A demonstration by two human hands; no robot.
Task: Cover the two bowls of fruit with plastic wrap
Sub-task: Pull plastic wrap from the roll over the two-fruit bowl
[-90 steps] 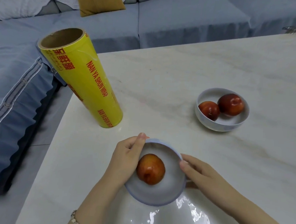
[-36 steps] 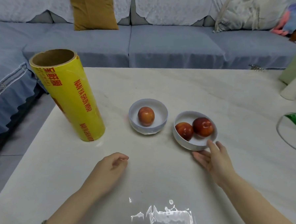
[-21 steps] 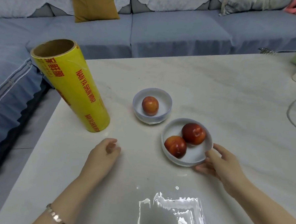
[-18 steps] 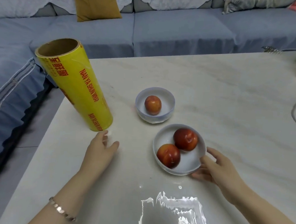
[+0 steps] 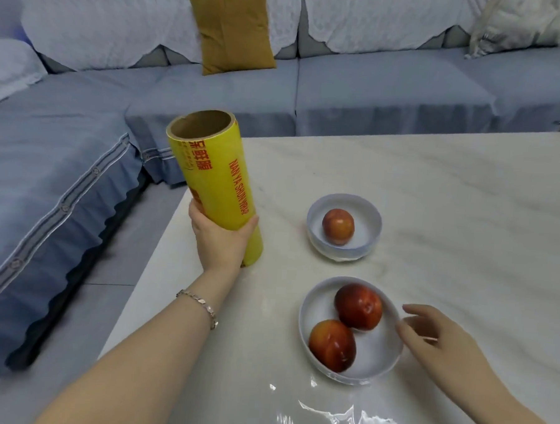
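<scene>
A tall yellow roll of plastic wrap [image 5: 214, 176] stands upright near the table's left edge, and my left hand [image 5: 220, 238] is wrapped around its lower part. The far white bowl [image 5: 366, 245] holds one red fruit [image 5: 338, 227]. The near white bowl [image 5: 378, 353] holds two red fruits [image 5: 358, 306]. My right hand [image 5: 434, 336] rests by the near bowl's right rim, fingers apart, touching or almost touching it. A loose sheet of clear plastic wrap [image 5: 332, 419] lies flat on the table in front of the near bowl.
The pale marble table [image 5: 451, 195] stretches far to the right and back. A blue-grey sofa [image 5: 375, 97] with a mustard cushion [image 5: 230, 27] runs behind and along the left, with a floor gap beside the table's left edge.
My left hand has moved from the table top up to the roll and closed around it. The near bowl has slid closer to me, and my right hand stays at its rim.
</scene>
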